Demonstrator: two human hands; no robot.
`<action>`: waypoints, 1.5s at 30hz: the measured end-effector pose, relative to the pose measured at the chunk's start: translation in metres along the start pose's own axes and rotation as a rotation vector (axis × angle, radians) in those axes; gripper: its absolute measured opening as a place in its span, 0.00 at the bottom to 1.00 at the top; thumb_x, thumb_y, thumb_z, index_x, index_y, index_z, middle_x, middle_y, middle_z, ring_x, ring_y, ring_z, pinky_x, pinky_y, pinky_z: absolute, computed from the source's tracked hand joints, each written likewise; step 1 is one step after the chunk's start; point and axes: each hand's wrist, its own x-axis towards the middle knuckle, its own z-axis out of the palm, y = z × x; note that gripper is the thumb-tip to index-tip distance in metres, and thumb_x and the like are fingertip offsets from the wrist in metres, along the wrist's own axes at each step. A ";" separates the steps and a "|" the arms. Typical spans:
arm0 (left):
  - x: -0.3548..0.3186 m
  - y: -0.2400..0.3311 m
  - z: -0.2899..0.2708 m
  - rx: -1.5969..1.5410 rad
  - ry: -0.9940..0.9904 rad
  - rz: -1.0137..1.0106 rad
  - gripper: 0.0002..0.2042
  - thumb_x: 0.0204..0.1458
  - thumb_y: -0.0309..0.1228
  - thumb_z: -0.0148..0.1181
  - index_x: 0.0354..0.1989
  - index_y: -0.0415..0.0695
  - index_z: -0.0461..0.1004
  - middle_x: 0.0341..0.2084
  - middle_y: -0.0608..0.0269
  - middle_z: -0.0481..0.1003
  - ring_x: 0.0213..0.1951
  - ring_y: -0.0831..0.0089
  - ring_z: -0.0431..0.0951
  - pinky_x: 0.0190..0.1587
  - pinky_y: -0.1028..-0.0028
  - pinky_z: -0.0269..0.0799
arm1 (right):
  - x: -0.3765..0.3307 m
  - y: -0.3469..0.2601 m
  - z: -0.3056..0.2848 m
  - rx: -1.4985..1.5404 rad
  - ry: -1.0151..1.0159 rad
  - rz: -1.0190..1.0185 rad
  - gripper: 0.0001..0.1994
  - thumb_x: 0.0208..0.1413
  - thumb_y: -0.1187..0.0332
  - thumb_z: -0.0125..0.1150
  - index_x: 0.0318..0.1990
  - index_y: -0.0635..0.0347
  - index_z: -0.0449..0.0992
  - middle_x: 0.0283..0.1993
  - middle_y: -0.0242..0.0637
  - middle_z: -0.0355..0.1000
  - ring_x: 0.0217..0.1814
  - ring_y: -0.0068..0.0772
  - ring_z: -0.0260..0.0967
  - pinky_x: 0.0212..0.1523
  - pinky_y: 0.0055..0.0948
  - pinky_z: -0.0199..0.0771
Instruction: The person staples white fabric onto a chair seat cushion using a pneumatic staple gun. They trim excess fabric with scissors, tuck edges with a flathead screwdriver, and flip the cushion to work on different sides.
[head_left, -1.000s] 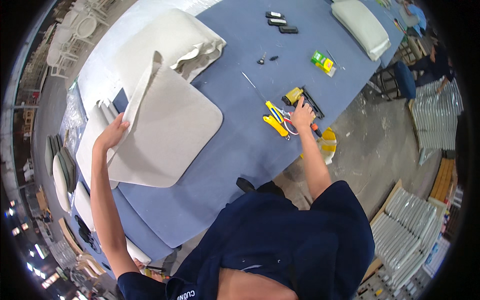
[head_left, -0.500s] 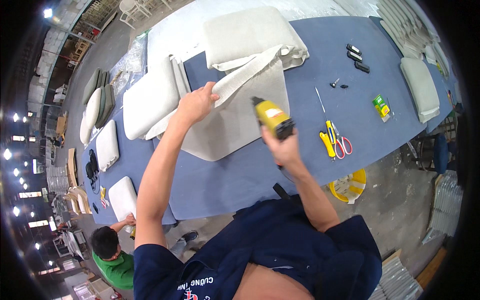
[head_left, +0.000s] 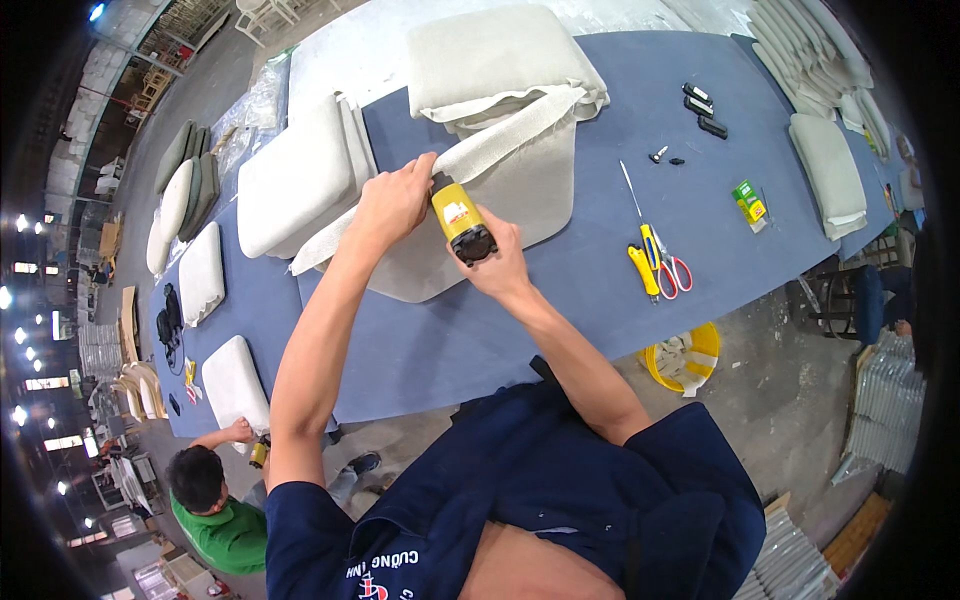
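Observation:
My left hand (head_left: 393, 203) is closed on the folded pale edge (head_left: 510, 137) of a grey fabric-covered seat panel (head_left: 530, 190) lying on the blue table. My right hand (head_left: 500, 262) grips a yellow and black power tool (head_left: 458, 210); its exact kind is not clear. The tool's black nose is at the folded edge, right beside my left fingers. Whether the nose touches the fabric is hidden. Left of my left hand sits a pale cushion (head_left: 300, 180) leaning on others, and beyond the panel lies a stack of pale cushions (head_left: 500, 60).
To the right lie scissors (head_left: 672, 275), a yellow cutter (head_left: 643, 270), a screwdriver (head_left: 646, 235), a green box (head_left: 748, 203) and several black pieces (head_left: 700, 105). A yellow basket (head_left: 690, 360) stands below the table edge. At lower left, a person in green (head_left: 225, 535) handles another cushion (head_left: 236, 380).
My right hand has carried the power tool left, bringing its nose to the folded edge beside my left fingers. My left hand keeps its grip on the fabric. The view has shifted slightly.

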 end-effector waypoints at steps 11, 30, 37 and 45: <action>0.006 -0.010 -0.034 -0.235 -0.370 0.022 0.33 0.59 0.49 0.65 0.69 0.43 0.69 0.49 0.41 0.82 0.49 0.44 0.84 0.55 0.51 0.78 | -0.028 -0.020 -0.110 0.150 -0.321 0.528 0.29 0.59 0.60 0.75 0.65 0.58 0.74 0.32 0.30 0.77 0.25 0.17 0.69 0.27 0.28 0.74; -0.112 0.013 0.006 -1.509 0.424 -0.905 0.31 0.64 0.46 0.67 0.66 0.34 0.71 0.51 0.54 0.82 0.44 0.63 0.87 0.48 0.64 0.85 | -0.144 0.247 -0.346 -1.289 0.150 0.651 0.28 0.57 0.68 0.67 0.66 0.60 0.70 0.60 0.56 0.71 0.61 0.64 0.71 0.61 0.55 0.74; -0.230 0.138 0.217 -2.106 0.648 -1.280 0.23 0.66 0.37 0.66 0.66 0.43 0.70 0.54 0.63 0.79 0.45 0.73 0.83 0.37 0.70 0.82 | -0.153 0.277 -0.395 -1.285 -0.101 0.674 0.25 0.55 0.58 0.69 0.58 0.59 0.77 0.52 0.54 0.80 0.53 0.62 0.78 0.55 0.53 0.79; -0.310 0.193 0.275 -1.544 -0.549 -0.893 0.18 0.70 0.43 0.55 0.46 0.40 0.85 0.36 0.58 0.87 0.38 0.73 0.86 0.40 0.71 0.81 | -0.142 0.221 -0.380 -0.517 0.031 0.667 0.16 0.60 0.65 0.75 0.47 0.64 0.77 0.37 0.31 0.78 0.36 0.19 0.75 0.34 0.22 0.72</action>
